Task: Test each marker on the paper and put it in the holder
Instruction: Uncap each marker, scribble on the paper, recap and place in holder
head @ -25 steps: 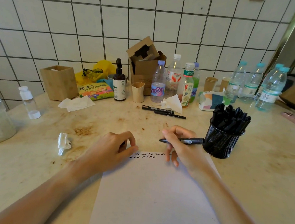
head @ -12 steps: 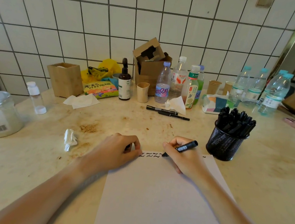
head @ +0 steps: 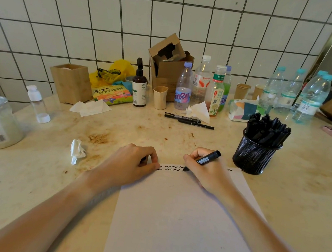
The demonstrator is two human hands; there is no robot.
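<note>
- Now the right hand (head: 207,172), low in the centre of the frame, is gripping a black marker pen with a white barcode label (head: 206,160); half a second ago the pen's tip was hovering at the second row of squiggles, and a second ago the pen was lying level above the sheet, whereas its tip is now touching the white sheet of paper (head: 183,216) at the right end of that second row.
- The left hand (head: 130,164), just left of centre, is resting on the paper's upper left corner with its fingers curled in; something small and dark is showing between them, and I cannot tell what it is. It is lying much as it was in both earlier pictures.
- The paper is spreading from the hands down to the bottom edge, carrying two rows of short black wavy marks along its top edge.
- The black wire-mesh holder (head: 255,154), packed with black markers, is standing right of centre, just beside the paper's upper right corner and near the right hand.
- Two more black markers (head: 187,120) are lying side by side above centre on the stained cream countertop (head: 38,175), well apart from the hands.
- A crumpled white tissue (head: 77,150) is lying left of the left hand.
- Behind, along the white tiled wall (head: 70,19), a bamboo box (head: 72,82), a dark pump bottle (head: 139,86), an open cardboard box (head: 168,66) and a row of plastic bottles (head: 202,85) are standing.
- Nothing is lying between the right hand and the holder.
</note>
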